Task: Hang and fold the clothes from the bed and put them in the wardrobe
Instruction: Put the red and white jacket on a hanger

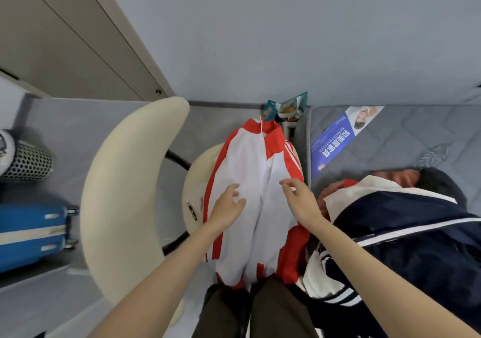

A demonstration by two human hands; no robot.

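A white jacket with red sleeves and stripes [250,171] lies spread front-up over a cream chair seat, straight below me. My left hand [229,205] rests flat on its left front panel, fingers apart. My right hand [299,197] hovers over the right panel with fingers loosely curled and nothing held. On the grey mattress [406,140] to the right lies a heap of clothes, topped by a navy jacket with white stripes [406,233] over something red.
The cream curved chair back [125,181] arcs on the left. A blue suitcase [28,236] and a mesh-covered bundle [26,158] stand at far left. A beige wardrobe panel [65,33] fills the upper left. A teal bag [286,110] sits by the wall.
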